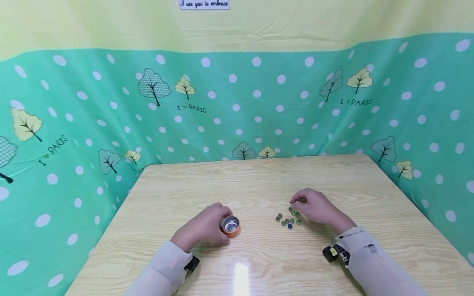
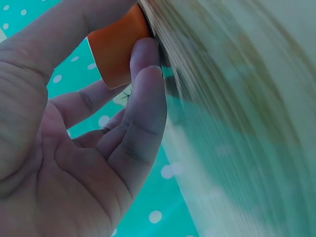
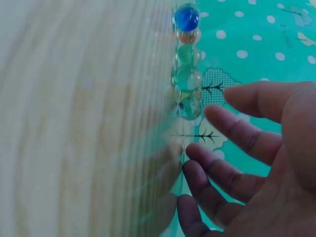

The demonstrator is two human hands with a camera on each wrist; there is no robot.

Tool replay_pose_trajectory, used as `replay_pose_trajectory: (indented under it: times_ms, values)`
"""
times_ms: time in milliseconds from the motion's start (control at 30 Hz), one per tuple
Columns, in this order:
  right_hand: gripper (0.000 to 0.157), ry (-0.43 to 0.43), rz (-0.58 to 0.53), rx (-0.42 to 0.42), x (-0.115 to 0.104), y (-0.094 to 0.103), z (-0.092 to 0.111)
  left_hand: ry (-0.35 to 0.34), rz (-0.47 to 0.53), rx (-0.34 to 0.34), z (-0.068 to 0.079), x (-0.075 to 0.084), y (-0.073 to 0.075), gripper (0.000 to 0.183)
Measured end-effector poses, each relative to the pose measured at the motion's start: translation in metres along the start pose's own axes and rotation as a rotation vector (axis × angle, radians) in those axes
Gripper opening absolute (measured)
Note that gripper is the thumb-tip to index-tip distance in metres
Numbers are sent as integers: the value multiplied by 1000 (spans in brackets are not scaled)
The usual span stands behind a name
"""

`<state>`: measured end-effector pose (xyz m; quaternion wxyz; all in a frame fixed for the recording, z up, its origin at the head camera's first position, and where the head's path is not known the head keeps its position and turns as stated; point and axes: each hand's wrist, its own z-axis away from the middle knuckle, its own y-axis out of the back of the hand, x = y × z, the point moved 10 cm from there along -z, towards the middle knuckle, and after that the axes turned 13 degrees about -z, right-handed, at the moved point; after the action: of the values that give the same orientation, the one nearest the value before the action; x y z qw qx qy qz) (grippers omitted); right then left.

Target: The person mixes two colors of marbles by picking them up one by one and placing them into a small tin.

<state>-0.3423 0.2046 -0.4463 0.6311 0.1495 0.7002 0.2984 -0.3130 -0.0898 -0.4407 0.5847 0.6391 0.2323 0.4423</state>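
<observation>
Hiding part of the orange cup (image 1: 232,233), the gripping left hand (image 1: 205,225)

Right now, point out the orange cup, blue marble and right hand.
Orange cup (image 2: 116,50): left wrist view, outer wall.
Blue marble (image 3: 187,19): right wrist view, its middle.
Right hand (image 1: 316,207): head view, back of the hand.

A green-and-yellow cloth (image 1: 222,102) with 1 lettered label (image 1: 204,4) hangs behind the wooden table (image 1: 222,185).
</observation>
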Motion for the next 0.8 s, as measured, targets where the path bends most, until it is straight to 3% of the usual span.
replay_pose_trajectory:
  times_ms: [267, 800]
  values:
    - [13, -31, 23, 41, 1, 0, -1, -25, 62, -52, -12, 6, -7, 56]
    - [9, -10, 73, 91, -1, -2, 1, 39, 172, -115, -17, -7, -19, 60]
